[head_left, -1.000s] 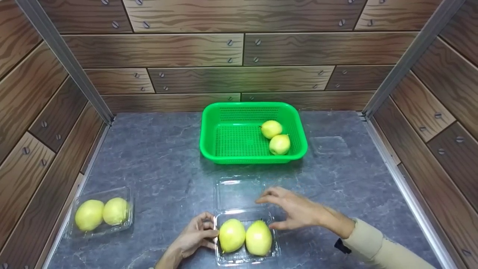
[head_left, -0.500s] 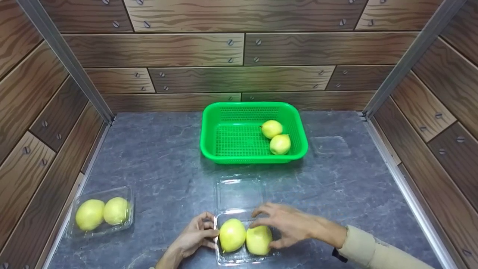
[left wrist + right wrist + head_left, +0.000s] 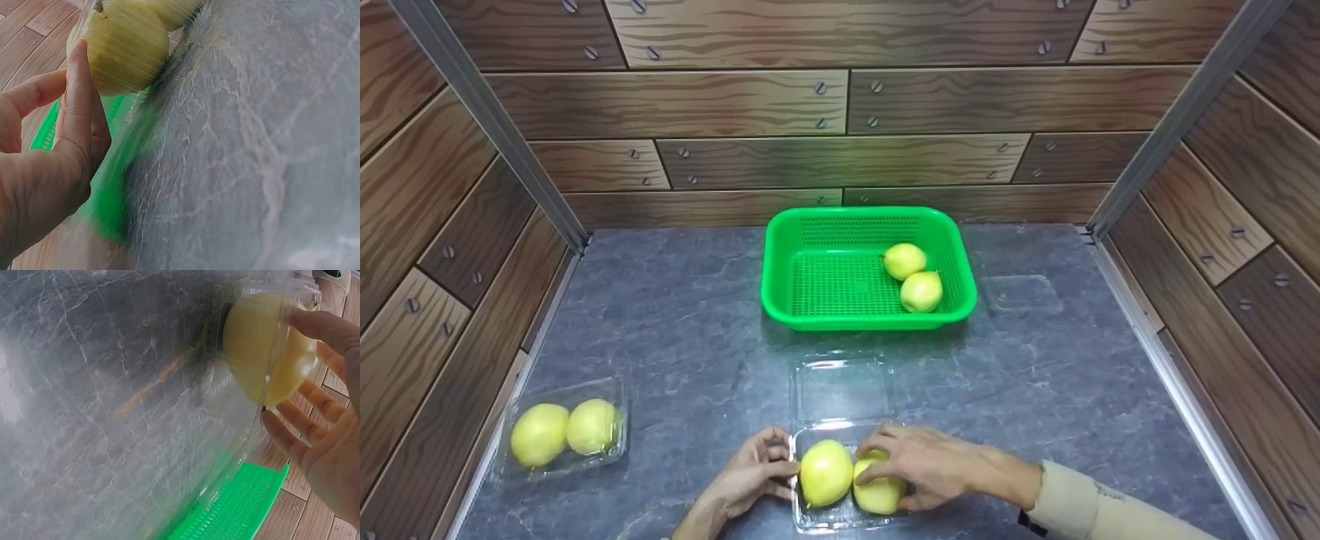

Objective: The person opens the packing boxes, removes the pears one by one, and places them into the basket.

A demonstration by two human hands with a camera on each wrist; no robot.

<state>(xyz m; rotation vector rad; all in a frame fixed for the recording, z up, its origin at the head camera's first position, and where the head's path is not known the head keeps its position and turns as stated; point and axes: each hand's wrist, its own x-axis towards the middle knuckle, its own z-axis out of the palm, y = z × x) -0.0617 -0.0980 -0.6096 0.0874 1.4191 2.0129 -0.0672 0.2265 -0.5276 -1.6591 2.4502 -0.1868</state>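
right hand fingers wrapped round pear at 3 o'clock in clear container, left hand unclenched, touching container's 9 o'clock wall, green basket at 12 o'clock

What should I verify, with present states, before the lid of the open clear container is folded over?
1. Two pears inside: ok. The left pear and right pear sit side by side in the clear container.
2. Container steadied: ok. The left hand touches its left side.
3. Right hand out of the way: not ok. Its fingers curl over the right pear.
4. Lid accessible: ok. It lies open, toward the green basket.
5. Pears low enough for the lid: cannot tell.
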